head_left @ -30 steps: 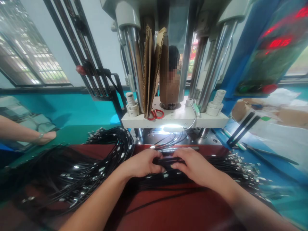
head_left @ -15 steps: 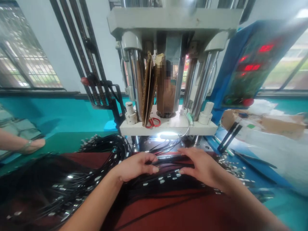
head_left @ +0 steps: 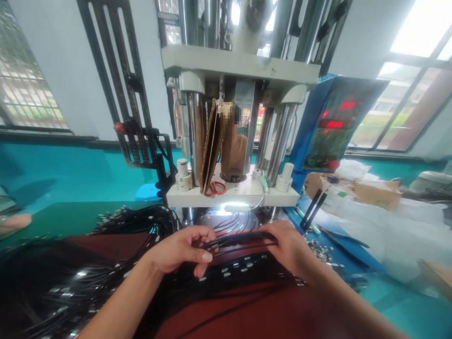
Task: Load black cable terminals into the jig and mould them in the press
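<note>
My left hand (head_left: 180, 250) and my right hand (head_left: 289, 248) hold a small bunch of black cables (head_left: 240, 240) between them, lifted a little above the dark red mat (head_left: 247, 310). Left thumb and fingers pinch one end; the right hand curls round the other end. Beneath the bunch lies a row of more black cables with small metal terminals (head_left: 243, 270). A large heap of the same cables (head_left: 70, 287) spreads to my left.
A press machine (head_left: 233, 122) with steel columns stands straight ahead; red scissors (head_left: 215, 188) and cardboard sit on its white base plate. A blue control box (head_left: 332, 127) with red digits is at the right. Another person's fingers (head_left: 12, 221) show at the far left edge.
My hands have lifted the cable bunch off the mat and spread slightly apart. The camera has tilted up, showing more of the press. The other person's hand slid toward the left edge.
</note>
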`<action>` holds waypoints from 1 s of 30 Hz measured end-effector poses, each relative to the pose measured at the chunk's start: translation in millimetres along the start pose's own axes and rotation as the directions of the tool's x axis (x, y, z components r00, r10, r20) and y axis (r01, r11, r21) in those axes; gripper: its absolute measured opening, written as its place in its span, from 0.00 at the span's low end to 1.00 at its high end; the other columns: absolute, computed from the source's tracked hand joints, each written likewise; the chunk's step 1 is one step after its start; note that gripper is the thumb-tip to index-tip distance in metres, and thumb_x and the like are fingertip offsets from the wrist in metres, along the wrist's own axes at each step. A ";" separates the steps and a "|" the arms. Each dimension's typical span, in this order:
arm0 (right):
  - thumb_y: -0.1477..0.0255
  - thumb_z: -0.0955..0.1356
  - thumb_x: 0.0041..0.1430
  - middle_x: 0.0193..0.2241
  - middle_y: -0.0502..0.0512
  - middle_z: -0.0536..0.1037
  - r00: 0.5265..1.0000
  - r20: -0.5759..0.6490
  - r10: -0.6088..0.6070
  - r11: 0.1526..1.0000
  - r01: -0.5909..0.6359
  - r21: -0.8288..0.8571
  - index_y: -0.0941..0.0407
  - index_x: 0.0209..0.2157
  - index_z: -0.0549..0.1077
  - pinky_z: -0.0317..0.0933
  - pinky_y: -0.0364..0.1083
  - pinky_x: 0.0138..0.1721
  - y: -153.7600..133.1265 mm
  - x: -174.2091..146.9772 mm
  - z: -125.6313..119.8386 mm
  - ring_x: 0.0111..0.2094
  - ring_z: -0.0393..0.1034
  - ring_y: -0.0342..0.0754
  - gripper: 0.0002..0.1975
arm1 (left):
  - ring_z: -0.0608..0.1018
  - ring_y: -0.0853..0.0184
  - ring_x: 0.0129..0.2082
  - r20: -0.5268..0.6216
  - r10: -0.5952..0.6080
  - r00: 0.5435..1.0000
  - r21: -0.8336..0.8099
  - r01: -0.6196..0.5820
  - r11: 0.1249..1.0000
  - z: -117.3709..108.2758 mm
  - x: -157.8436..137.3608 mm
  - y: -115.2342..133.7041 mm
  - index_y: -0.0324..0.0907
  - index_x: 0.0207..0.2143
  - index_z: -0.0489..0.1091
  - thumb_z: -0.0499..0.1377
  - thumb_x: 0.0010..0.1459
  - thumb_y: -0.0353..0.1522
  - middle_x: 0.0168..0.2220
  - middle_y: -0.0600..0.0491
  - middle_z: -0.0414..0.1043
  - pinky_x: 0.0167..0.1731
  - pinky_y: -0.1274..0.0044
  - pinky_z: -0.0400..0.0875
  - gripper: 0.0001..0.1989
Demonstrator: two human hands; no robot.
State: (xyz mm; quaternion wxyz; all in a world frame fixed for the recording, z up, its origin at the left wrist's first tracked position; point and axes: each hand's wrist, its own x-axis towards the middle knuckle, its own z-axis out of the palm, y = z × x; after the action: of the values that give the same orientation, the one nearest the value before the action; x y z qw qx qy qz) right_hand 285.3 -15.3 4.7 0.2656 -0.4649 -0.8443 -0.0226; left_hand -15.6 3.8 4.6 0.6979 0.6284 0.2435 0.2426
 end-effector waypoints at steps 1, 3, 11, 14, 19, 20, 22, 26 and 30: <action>0.80 0.65 0.52 0.36 0.57 0.76 0.998 -0.043 -0.037 0.998 0.034 -0.062 0.57 0.43 0.72 0.59 0.54 0.47 2.0 1.2 -5.7 0.39 0.68 0.52 0.15 | 0.73 0.73 0.18 0.018 -0.026 0.999 -0.006 0.026 1.000 0.7 -1.5 0.3 0.39 0.32 0.63 0.63 0.51 0.32 0.20 0.56 0.71 0.19 0.82 0.64 0.11; 0.83 0.63 0.49 0.36 0.59 0.76 0.987 -0.127 -0.097 0.973 0.068 -0.220 0.60 0.45 0.71 0.53 0.57 0.53 7.7 2.1 -18.4 0.40 0.66 0.54 0.20 | 0.76 0.69 0.22 0.087 -0.104 0.991 -0.011 0.106 0.994 2.7 -4.8 0.7 0.39 0.32 0.64 0.66 0.47 0.33 0.23 0.55 0.73 0.21 0.80 0.69 0.14; 0.81 0.58 0.58 0.36 0.59 0.75 0.984 -0.012 -0.180 0.886 0.157 -0.436 0.59 0.50 0.70 0.38 0.65 0.59 5.3 -0.8 -53.8 0.43 0.64 0.55 0.20 | 0.78 0.58 0.41 0.346 -0.168 0.923 -0.030 0.190 0.981 44.8 2.8 5.8 0.36 0.40 0.70 0.65 0.47 0.45 0.40 0.43 0.75 0.43 0.67 0.71 0.24; 0.80 0.57 0.61 0.37 0.59 0.75 0.961 0.037 -0.273 0.871 0.263 -0.415 0.59 0.51 0.69 0.36 0.65 0.60 -15.7 6.2 -64.3 0.45 0.63 0.55 0.19 | 0.79 0.59 0.39 0.263 -0.097 0.960 -0.193 0.150 0.970 86.9 23.4 6.7 0.36 0.39 0.68 0.60 0.53 0.44 0.39 0.41 0.75 0.42 0.67 0.71 0.20; 0.78 0.59 0.60 0.45 0.64 0.73 0.959 0.066 -0.276 0.856 0.276 -0.436 0.61 0.54 0.67 0.36 0.67 0.60 -45.3 9.8 -84.6 0.53 0.58 0.60 0.20 | 0.75 0.70 0.20 -0.010 -0.018 1.000 -0.280 0.014 0.960 129.5 46.2 -3.7 0.38 0.43 0.63 0.61 0.54 0.38 0.28 0.48 0.74 0.18 0.81 0.67 0.18; 0.78 0.59 0.59 0.49 0.64 0.70 0.963 0.048 -0.264 0.862 0.258 -0.437 0.59 0.56 0.65 0.37 0.67 0.60 -47.6 5.9 -88.9 0.56 0.55 0.62 0.22 | 0.74 0.71 0.18 -0.056 -0.010 0.998 -0.273 -0.006 0.962 130.6 46.3 -8.2 0.37 0.43 0.64 0.60 0.55 0.39 0.29 0.48 0.73 0.15 0.83 0.64 0.17; 0.80 0.61 0.57 0.56 0.62 0.64 0.967 -0.060 -0.247 0.891 0.203 -0.405 0.53 0.58 0.62 0.42 0.68 0.59 -48.4 -6.6 -96.8 0.60 0.48 0.63 0.26 | 0.72 0.74 0.15 -0.166 0.008 0.986 -0.276 -0.054 0.960 128.6 43.4 -19.3 0.38 0.42 0.65 0.59 0.55 0.41 0.31 0.49 0.72 0.12 0.84 0.60 0.18; 0.73 0.64 0.58 0.55 0.57 0.66 0.877 -0.477 0.056 0.985 -0.125 -0.116 0.46 0.55 0.64 0.55 0.65 0.54 -42.9 -33.9 -101.3 0.56 0.59 0.62 0.23 | 0.74 0.69 0.18 -0.306 0.109 0.946 -0.288 -0.201 0.936 124.5 33.8 -40.6 0.40 0.45 0.67 0.62 0.51 0.44 0.28 0.52 0.69 0.17 0.79 0.67 0.23; 0.64 0.67 0.56 0.46 0.59 0.73 0.870 -0.192 0.454 0.827 -0.330 0.456 0.50 0.54 0.64 0.66 0.58 0.46 -42.2 -36.0 -81.9 0.46 0.70 0.58 0.23 | 0.75 0.66 0.21 -0.400 0.172 0.900 -0.240 -0.283 0.929 129.8 25.5 -47.2 0.40 0.45 0.69 0.63 0.49 0.44 0.25 0.51 0.70 0.22 0.76 0.68 0.24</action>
State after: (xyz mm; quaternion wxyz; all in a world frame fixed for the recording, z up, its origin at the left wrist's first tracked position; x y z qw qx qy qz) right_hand 302.0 -90.4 66.9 0.4770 -0.5554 -0.6663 0.1416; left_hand 89.1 -82.7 -31.4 0.6904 0.4853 0.2568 0.4710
